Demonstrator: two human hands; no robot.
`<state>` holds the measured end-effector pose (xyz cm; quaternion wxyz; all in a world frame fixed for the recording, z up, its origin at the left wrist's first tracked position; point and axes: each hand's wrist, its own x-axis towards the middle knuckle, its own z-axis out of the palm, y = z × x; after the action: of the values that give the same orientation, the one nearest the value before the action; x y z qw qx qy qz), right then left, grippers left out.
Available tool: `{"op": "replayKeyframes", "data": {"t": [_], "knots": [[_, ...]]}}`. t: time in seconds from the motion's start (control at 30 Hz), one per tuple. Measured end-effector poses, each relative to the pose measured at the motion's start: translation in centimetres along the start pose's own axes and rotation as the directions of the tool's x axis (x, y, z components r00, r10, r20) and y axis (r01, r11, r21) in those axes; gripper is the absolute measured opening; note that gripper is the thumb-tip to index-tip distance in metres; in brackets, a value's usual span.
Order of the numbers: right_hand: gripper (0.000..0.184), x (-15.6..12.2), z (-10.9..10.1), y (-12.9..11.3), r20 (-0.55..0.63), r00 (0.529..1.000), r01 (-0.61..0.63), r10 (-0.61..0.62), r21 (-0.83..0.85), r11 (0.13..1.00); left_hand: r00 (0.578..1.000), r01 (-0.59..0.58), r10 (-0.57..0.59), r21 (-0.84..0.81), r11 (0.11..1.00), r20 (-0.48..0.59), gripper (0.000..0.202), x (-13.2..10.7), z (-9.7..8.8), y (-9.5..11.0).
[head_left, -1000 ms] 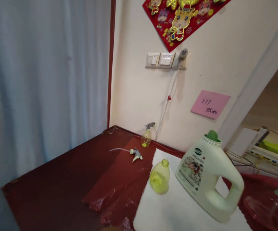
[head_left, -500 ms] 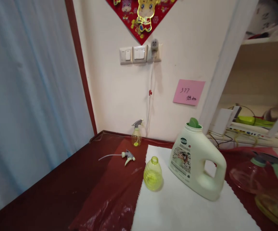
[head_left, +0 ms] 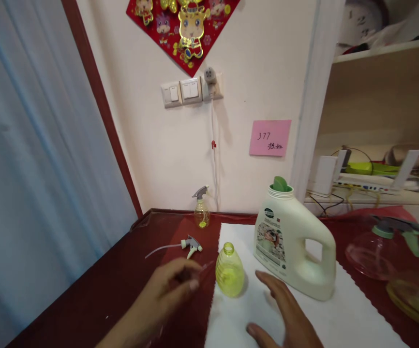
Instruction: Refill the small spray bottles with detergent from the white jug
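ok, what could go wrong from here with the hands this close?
The uncapped ribbed yellow bottle stands between the left hand and right hand, so a knock could tip it over on the white sheet. The spray head lies near the left hand, and its thin tube could get snagged, possibly dragging it across the red plastic sheet.

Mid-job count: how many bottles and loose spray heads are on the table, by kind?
Headless ribbed yellow bottle: 1
Yellow spray bottle with head: 1
Green-capped plastic jug: 1
Pink-tinted bottle: 1
Yellow-tinted bottle: 1
Loose trigger spray head: 1
Total: 6
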<state>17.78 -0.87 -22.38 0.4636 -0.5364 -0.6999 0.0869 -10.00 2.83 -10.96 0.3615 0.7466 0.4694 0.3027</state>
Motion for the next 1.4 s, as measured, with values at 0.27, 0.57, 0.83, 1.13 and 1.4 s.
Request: {"op": "replayKeyframes", "data": {"t": [0.27, 0.57, 0.83, 1.13, 1.4], "knots": [[0.093, 3.7, 7.2, 0.5, 0.146, 0.939, -0.341, 0.310, 0.305, 0.889, 0.980, 0.197, -0.140, 0.664, 0.721, -0.138, 0.036, 8.8, -3.5, -8.2], [0.082, 2.7, 8.9, 2.2, 0.204, 0.964, -0.230, 0.170, 0.321, 0.919, 0.964, 0.262, -0.205, 0.765, 0.588, -0.172, 0.026, 12.8, -1.9, -11.4], [0.081, 3.2, 8.4, 1.3, 0.205, 0.953, -0.284, 0.224, 0.339, 0.897, 0.950, 0.261, -0.091, 0.599, 0.757, -0.299, 0.017, 12.5, -2.9, -10.7], [0.080, 3.1, 8.4, 1.2, 0.185, 0.956, -0.278, 0.226, 0.332, 0.901, 0.774, -0.250, -0.067, -0.402, 0.881, -0.629, 0.045, 10.3, -2.1, 1.2], [0.081, 3.7, 7.2, 0.4, 0.277, 0.931, -0.320, 0.238, 0.310, 0.895, 0.710, -0.481, -0.011, -0.496, 0.723, -0.704, 0.039, 9.4, 3.4, 9.1]]}}
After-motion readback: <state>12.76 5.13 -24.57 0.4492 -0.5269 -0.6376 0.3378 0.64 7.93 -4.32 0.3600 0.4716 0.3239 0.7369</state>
